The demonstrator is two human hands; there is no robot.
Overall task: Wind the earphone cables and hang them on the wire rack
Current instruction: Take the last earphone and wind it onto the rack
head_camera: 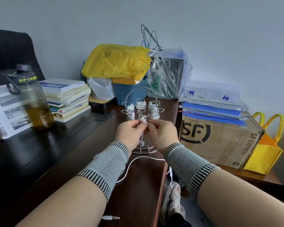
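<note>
Earphone cable (138, 158), white, trails loose across the dark surface (39, 153), its plug (111, 217) lying near the front edge and part of it dropping over the right edge. Its upper end rises to both hands, raised in front of the wire rack (142, 112), where several wound bundles (141, 104) already hang. The left hand (129, 132) and right hand (161, 132) meet, fingers together and pinching a small coil (143, 119) of cable; the earbuds (142, 143) dangle below.

Most of the length looks unwound, so the trailing slack could snag on the surface's corner or drag the plug off. The small coil could spring open if either pinch loosens.

Around the rack sit a cardboard box (220, 140), a yellow bag (116, 61), stacked books (67, 99) and a bottle (33, 99), against a plain grey wall (220, 38).
</note>
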